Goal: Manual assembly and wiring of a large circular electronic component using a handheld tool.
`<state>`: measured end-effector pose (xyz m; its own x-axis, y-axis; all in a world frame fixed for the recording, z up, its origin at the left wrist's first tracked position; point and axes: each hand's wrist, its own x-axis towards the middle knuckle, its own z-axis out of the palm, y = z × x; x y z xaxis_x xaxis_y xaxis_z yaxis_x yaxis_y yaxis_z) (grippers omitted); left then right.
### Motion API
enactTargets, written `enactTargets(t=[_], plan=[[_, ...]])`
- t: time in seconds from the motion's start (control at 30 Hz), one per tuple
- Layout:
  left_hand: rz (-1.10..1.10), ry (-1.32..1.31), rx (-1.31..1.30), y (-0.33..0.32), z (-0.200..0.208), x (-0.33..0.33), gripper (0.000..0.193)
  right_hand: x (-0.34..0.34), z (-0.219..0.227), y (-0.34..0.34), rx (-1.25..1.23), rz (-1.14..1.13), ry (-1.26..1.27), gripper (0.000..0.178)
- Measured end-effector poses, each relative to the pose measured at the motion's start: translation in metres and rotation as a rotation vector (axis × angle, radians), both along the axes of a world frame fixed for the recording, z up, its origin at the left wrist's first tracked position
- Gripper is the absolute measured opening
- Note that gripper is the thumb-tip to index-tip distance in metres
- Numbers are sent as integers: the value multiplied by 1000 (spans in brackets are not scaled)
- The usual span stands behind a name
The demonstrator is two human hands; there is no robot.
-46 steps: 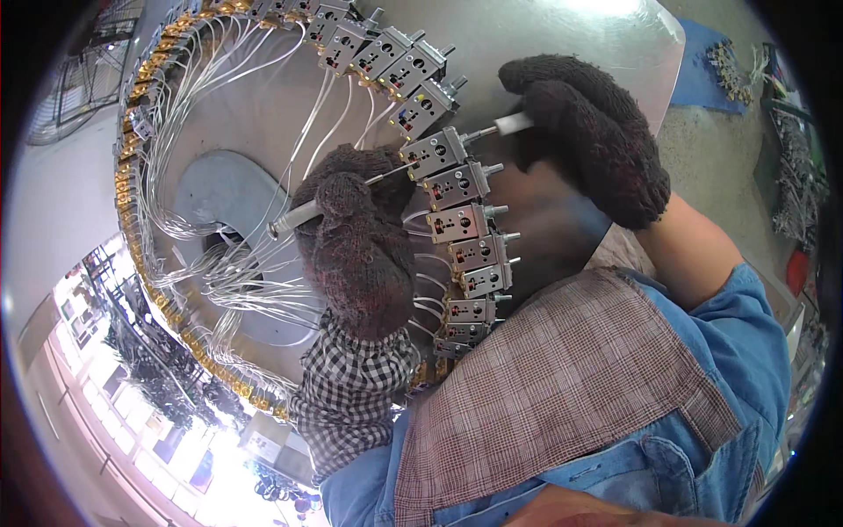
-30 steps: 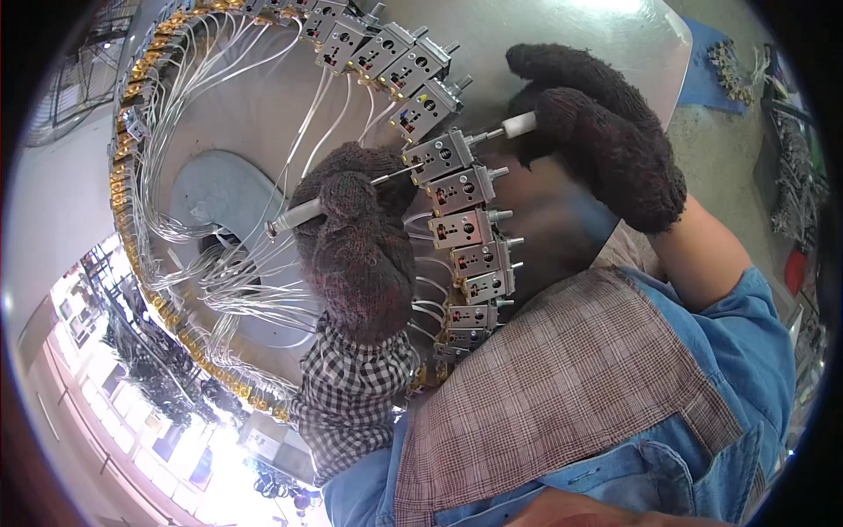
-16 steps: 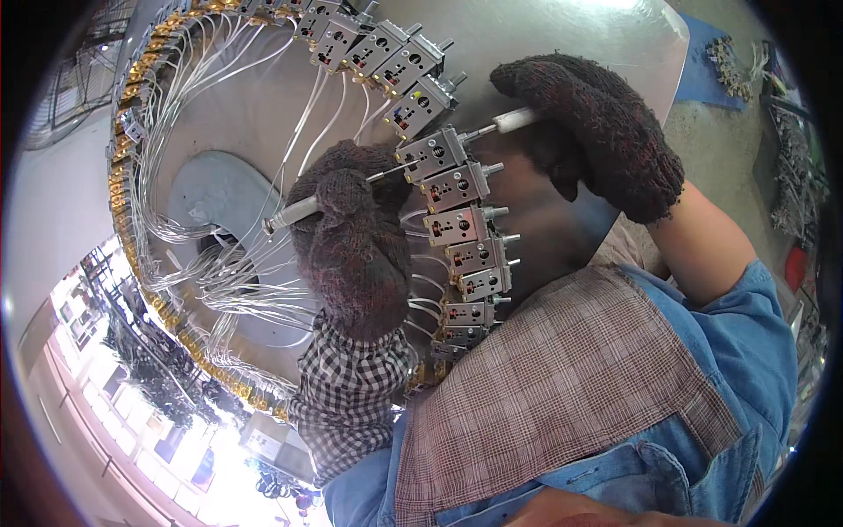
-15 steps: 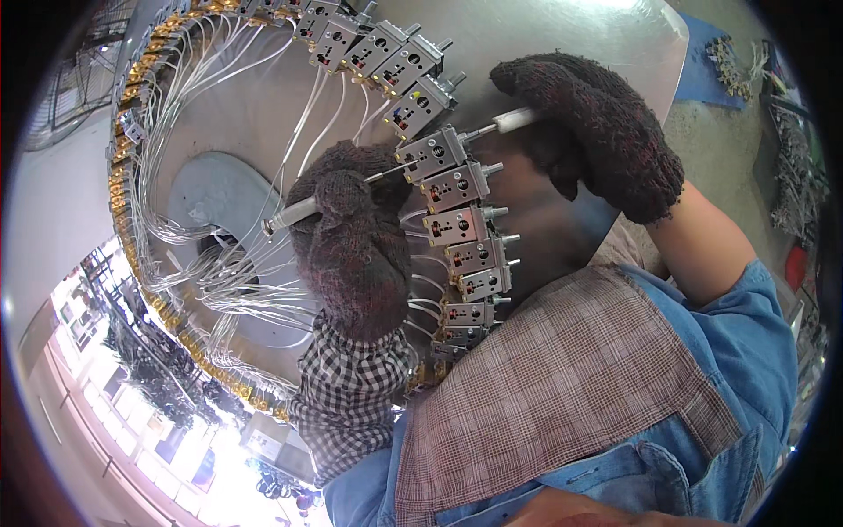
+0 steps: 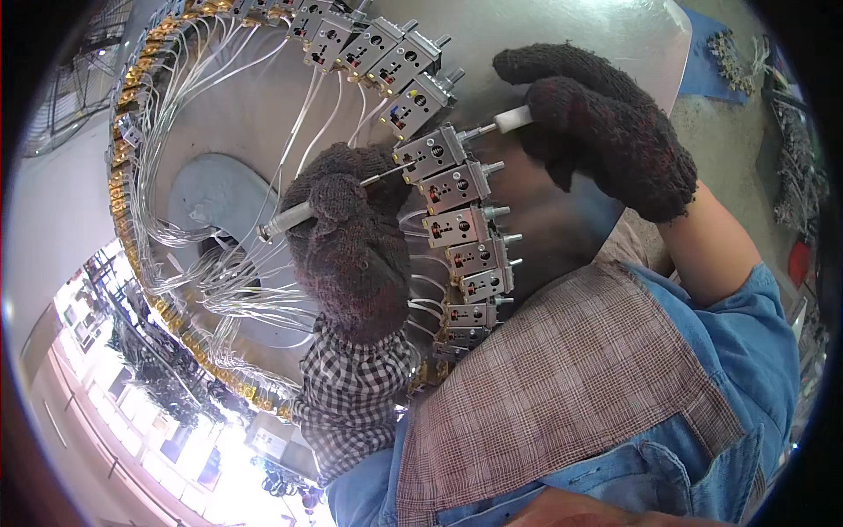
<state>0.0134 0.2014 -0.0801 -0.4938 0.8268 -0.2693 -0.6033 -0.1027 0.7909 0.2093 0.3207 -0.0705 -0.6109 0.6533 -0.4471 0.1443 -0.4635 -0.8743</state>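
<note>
My left hand (image 5: 347, 255), in a dark knit glove, is closed around a thin screwdriver (image 5: 288, 220) with a pale handle. The screwdriver's blade reaches the left face of a small metal control box with a shaft (image 5: 432, 153). On the other side, my gloved right hand (image 5: 606, 140) pinches a white cylindrical handle (image 5: 513, 119), and its index finger stretches out above. That handle lines up with the box's shaft and meets its end. My left fingertips are behind the box's edge and partly hidden.
Several similar metal boxes (image 5: 454, 227) stand in a curved row along a round rack, shafts outward. White wires (image 5: 255, 303) run from them to the middle, over a grey disc (image 5: 206, 189). Brass-coloured fittings (image 5: 118, 189) line the far rim. A metal tabletop (image 5: 562, 22) lies beneath.
My right hand has tilted slightly, its index finger lifting away from the white handle. The left hand and screwdriver have barely moved.
</note>
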Motion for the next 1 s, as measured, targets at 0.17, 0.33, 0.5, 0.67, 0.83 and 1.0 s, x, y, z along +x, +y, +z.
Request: enactTargets(t=[0.17,0.33,0.5,0.67,0.83,1.0], plan=[[42,44,-59,-1,-2,-1,36,-2,-6,0,-79,-140,101,42],[-12,24,-23,1,-1,-1,33,-8,2,0,18,-111,1,44],[-20,68,-34,3,0,2,31,-8,0,-2,55,-141,-4,38],[46,100,-82,2,0,2,31,-12,7,4,66,-41,-142,29],[-42,81,-53,3,1,-1,33,-10,2,2,-63,-90,-58,30],[-116,14,18,0,-5,-9,39,-14,1,-2,-85,-156,23,38]])
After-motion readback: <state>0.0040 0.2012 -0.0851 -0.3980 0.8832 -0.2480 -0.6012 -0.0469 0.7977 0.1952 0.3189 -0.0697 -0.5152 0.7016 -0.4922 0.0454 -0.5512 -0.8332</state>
